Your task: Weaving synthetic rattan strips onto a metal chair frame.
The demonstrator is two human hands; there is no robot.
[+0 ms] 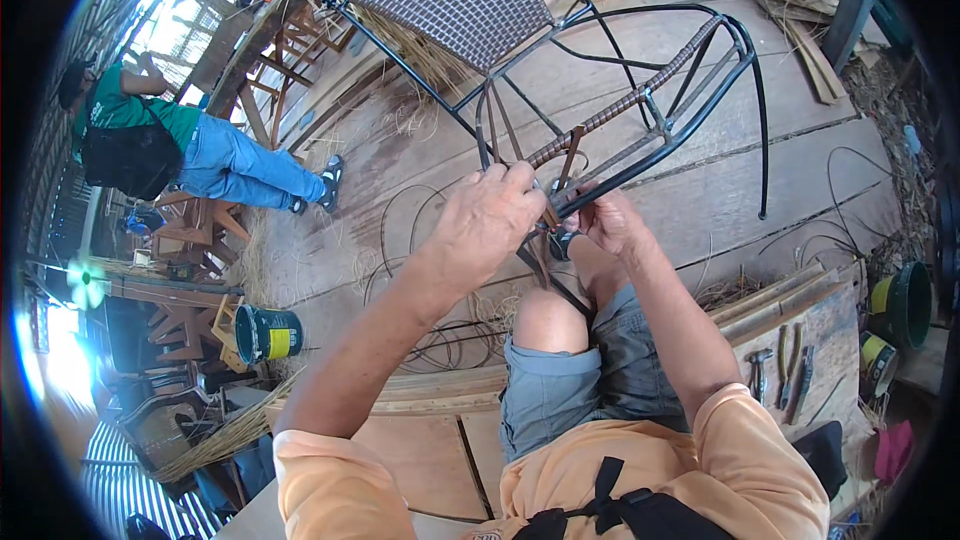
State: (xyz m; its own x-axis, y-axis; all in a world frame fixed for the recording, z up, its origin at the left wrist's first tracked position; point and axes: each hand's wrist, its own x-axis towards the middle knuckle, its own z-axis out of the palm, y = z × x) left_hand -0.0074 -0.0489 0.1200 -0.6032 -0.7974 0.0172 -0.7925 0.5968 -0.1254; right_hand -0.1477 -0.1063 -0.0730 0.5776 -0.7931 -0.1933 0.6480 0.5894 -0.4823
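A metal chair frame (655, 152) tips toward me, its near end by my knees. Its backrest (455, 2) is woven in brown and pale strips. Brown strip binding (615, 112) is coiled round one rail of the frame. My left hand (490, 220) is closed at the near corner of the frame, its fingers curled on a flat brown strip (570, 157). Close by, under the black tube, my right hand (610, 222) has its fingers bent together; what they pinch is hidden. Loose strips hang down between the hands and my knees.
A hammer (760, 372) and pliers (790, 365) lie on the wooden bench at my right. Buckets stand at the left (268, 333) and right (900, 305). Thin coiled strands (440, 340) lie on the floor. Another person (180, 140) stands at the left, near wooden chair frames.
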